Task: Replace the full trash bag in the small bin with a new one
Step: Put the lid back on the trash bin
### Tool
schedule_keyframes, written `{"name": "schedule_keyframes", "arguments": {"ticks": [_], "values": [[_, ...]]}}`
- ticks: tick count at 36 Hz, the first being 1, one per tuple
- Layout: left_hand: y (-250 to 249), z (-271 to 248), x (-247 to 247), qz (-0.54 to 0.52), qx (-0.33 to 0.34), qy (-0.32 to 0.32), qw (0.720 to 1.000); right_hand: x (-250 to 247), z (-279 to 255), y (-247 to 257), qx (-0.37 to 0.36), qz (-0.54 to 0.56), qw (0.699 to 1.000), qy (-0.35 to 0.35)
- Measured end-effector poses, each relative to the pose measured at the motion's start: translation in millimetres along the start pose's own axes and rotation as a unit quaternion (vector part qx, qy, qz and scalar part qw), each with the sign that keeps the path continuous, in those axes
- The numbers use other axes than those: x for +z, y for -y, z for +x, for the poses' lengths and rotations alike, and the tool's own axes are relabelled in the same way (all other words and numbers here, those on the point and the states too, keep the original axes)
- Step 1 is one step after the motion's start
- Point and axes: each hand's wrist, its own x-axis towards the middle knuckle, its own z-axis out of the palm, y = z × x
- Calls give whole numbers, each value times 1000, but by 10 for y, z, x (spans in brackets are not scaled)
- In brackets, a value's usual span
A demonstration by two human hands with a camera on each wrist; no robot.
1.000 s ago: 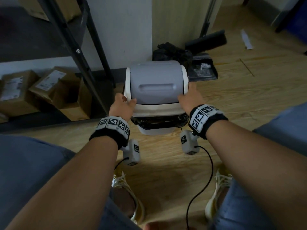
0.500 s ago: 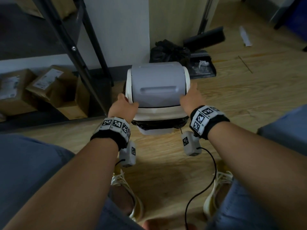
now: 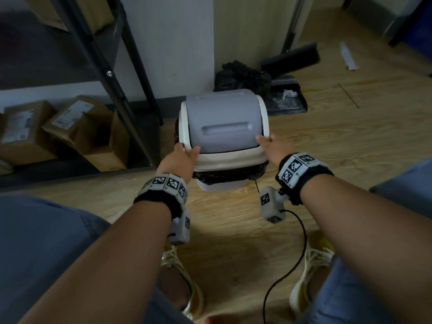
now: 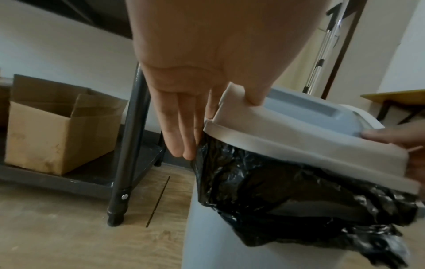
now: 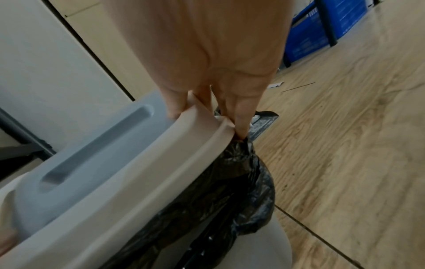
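Hands clasp the bin lid [image 3: 224, 157]: left hand [image 3: 178, 160] and right hand [image 3: 272, 148] each pinch a rim corner, thumb on top, above the black trash bag [image 4: 276, 182].

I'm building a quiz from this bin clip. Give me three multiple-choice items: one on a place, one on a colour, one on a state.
1. Where do the cardboard boxes sit?
A. on the low shelf at the left
B. on top of the bin
C. between the shoes

2. What colour is the bag under the lid?
A. white
B. blue
C. black

3. What are the left hand and right hand doing?
A. hanging free
B. gripping the lid's two sides
C. tying the bag

Answers:
1. A, the head view shows them on the dark shelf left of the bin.
2. C, both wrist views show crinkled black plastic.
3. B, thumbs lie on top of the rim, fingers down its sides.
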Motion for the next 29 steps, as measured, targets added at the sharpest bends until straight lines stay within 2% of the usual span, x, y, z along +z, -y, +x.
{"name": "schedule_keyframes", "arguments": {"ticks": [4,8,9,13,17,20,29], "values": [[48,88,3,39,22,-46,998,39,53,54,-14,-18,1000,6],[141,280,-45,122,42,-116,985,147,150,179,-27,23,999,23],[151,324,-58,112,41,-130,984,179,170,216,-27,31,999,27],[157,481,-101,82,25,-134,987,267,304,323,-36,37,998,37],[138,716,-142,140,23,-148,979,306,519,477,-59,41,997,42],[148,920,-148,124,8,-169,978,337,688,615,-72,44,995,44],[-1,1382,-336,106,-4,-167,980,445,1162,904,-84,40,996,15]]}}
